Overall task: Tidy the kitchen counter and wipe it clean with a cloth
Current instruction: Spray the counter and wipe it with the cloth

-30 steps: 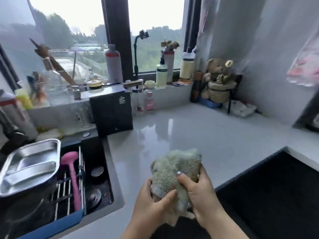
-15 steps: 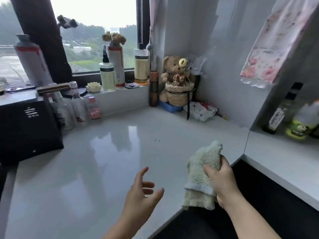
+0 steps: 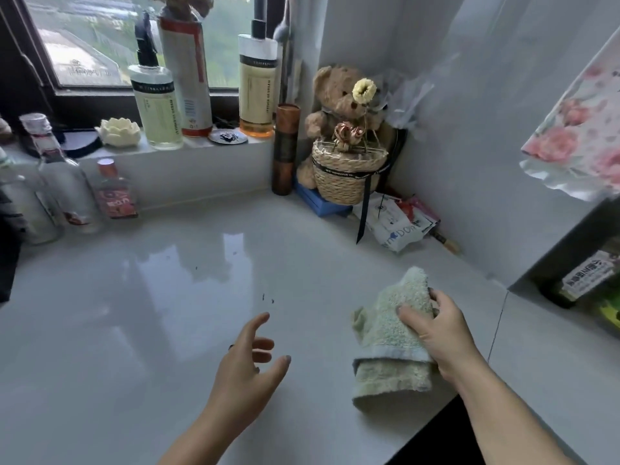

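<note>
Green cloth (image 3: pixel 392 333) within right hand (image 3: pixel 439 330)

The woven basket (image 3: pixel 347 176) stood in the counter's (image 3: pixel 134 313) far corner, on a flat box (image 3: pixel 317 204). Behind the basket sat a teddy bear (image 3: pixel 339 95); just left of it stood a tall tube (image 3: pixel 285 149); right of it lay packets (image 3: pixel 396 223) against the wall. Farther left of the basket, pump bottles (image 3: pixel 157 102) stood on the windowsill (image 3: pixel 201 146), with glass bottles (image 3: pixel 67 182) below on the counter. Nearer than the basket, a cloth (image 3: pixel 392 337) lay under the right hand (image 3: pixel 439 330); the left hand (image 3: pixel 248 364) hovered left of it.
</note>
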